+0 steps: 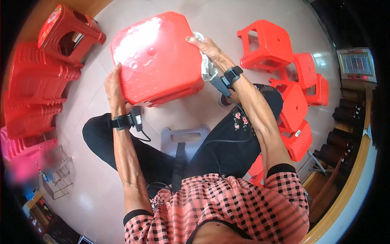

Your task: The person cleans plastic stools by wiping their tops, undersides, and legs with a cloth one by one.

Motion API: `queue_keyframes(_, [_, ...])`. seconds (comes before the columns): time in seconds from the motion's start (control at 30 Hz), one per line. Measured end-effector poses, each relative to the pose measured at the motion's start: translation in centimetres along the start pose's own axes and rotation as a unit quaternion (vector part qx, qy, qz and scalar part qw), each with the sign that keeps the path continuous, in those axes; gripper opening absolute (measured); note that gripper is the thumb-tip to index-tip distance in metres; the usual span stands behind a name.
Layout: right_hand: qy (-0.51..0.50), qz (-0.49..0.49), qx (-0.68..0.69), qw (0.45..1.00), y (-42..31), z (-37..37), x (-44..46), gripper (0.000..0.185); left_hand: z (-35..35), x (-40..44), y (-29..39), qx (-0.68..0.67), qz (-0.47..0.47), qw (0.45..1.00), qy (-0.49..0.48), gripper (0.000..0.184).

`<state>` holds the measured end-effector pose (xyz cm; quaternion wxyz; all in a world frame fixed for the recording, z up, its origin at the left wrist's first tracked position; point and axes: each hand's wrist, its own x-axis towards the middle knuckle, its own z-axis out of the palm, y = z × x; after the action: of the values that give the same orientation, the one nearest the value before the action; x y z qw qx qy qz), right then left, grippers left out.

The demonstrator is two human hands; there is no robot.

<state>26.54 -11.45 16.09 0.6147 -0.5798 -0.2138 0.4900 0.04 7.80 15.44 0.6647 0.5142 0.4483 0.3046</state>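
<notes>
Head view: one red plastic stool [170,65] lies between the two hands, its seat turned up toward the wearer; near-square, it shows no clear long axis. Neither hand is nearer, since both meet it: the left hand [112,87] clasps its left edge, fingers mostly hidden from sight, while the right hand [210,51] sits higher, at the far right edge, pinching one crumpled white cloth [207,67] against the side with the thumb reaching to the rim. Whether the legs touch the floor cannot be told. Two black wrist straps [122,122] are worn, one just behind each hand. Below the grip, between the knees, is one grey stool [185,133]. Right of the right hand stand at least five red stools [280,42], overlapping. Left of the left hand are nested red stools [34,85], too tightly packed to count, and some pink stools [44,147] nearer the wearer.
</notes>
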Motion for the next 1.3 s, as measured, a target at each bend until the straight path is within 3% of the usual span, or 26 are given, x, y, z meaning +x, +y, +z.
queue_keyframes(0.2, [0.028, -0.159, -0.079, 0.984, -3.7, 0.9, -3.3, 0.062, 0.9, -3.5, 5.0, -0.013, 0.071, 0.997, 0.030, 0.045])
queue_keyframes(0.33, [0.053, -0.218, -0.117, 0.968, -4.9, 1.2, -5.4, 0.065, 1.1, -3.8, 5.0, 0.010, 0.213, 0.976, 0.044, 0.042])
queue_keyframes(0.43, [0.074, -0.275, -0.147, 0.947, -4.8, 1.4, -6.2, 0.071, 2.5, -5.1, 5.9, 0.100, 0.266, 0.953, 0.107, 0.043])
queue_keyframes(0.5, [0.084, -0.301, -0.169, 0.935, -4.8, 1.9, -6.4, 0.078, 2.0, -4.1, 5.1, 0.129, 0.346, 0.925, 0.087, 0.041])
queue_keyframes(0.53, [0.096, -0.330, -0.208, 0.916, -4.7, 2.0, -6.0, 0.081, 1.9, -3.6, 4.6, 0.143, 0.385, 0.908, 0.077, 0.041])
queue_keyframes(0.6, [0.120, -0.387, -0.289, 0.867, -5.3, 2.1, -5.4, 0.087, 2.6, -3.4, 4.1, 0.126, 0.374, 0.916, 0.073, 0.046])
queue_keyframes(0.63, [0.123, -0.350, -0.364, 0.855, -5.7, 1.9, -6.0, 0.092, 2.9, -3.0, 3.5, 0.093, 0.364, 0.925, 0.065, 0.047])
queue_keyframes(0.7, [0.113, -0.323, -0.325, 0.881, -5.4, 1.6, -6.2, 0.090, 3.8, -3.1, 3.0, 0.044, 0.328, 0.942, 0.056, 0.051])
queue_keyframes(0.77, [0.124, -0.292, -0.282, 0.906, -5.1, 1.7, -7.1, 0.080, 3.6, -4.6, 3.1, 0.021, 0.230, 0.973, 0.005, 0.050])
queue_keyframes(0.83, [0.110, -0.174, -0.276, 0.939, -6.9, 2.1, -10.1, 0.071, 3.1, -6.7, 3.8, 0.052, 0.130, 0.990, -0.024, 0.053])
queue_keyframes(0.87, [0.101, -0.115, -0.271, 0.950, -7.4, 2.1, -11.4, 0.067, 2.6, -7.4, 3.7, 0.099, 0.115, 0.988, -0.036, 0.055])
queue_keyframes(0.97, [0.093, -0.061, -0.297, 0.948, -5.6, 0.5, -14.0, 0.057, 1.6, -9.9, 3.6, 0.204, 0.072, 0.973, -0.078, 0.062])
queue_keyframes(1.07, [0.090, -0.063, -0.272, 0.956, -2.5, 0.1, -16.4, 0.058, 1.5, -11.4, 1.7, 0.213, 0.101, 0.968, -0.092, 0.062])
queue_keyframes(1.17, [0.040, 0.030, -0.260, 0.964, -1.6, -0.9, -16.8, 0.057, 1.4, -11.4, -0.1, 0.203, 0.035, 0.973, -0.108, 0.062])
queue_keyframes(1.3, [0.086, 0.068, -0.205, 0.973, 1.9, -1.8, -14.2, 0.056, 1.5, -7.5, -6.9, 0.200, -0.020, 0.976, -0.086, 0.059])
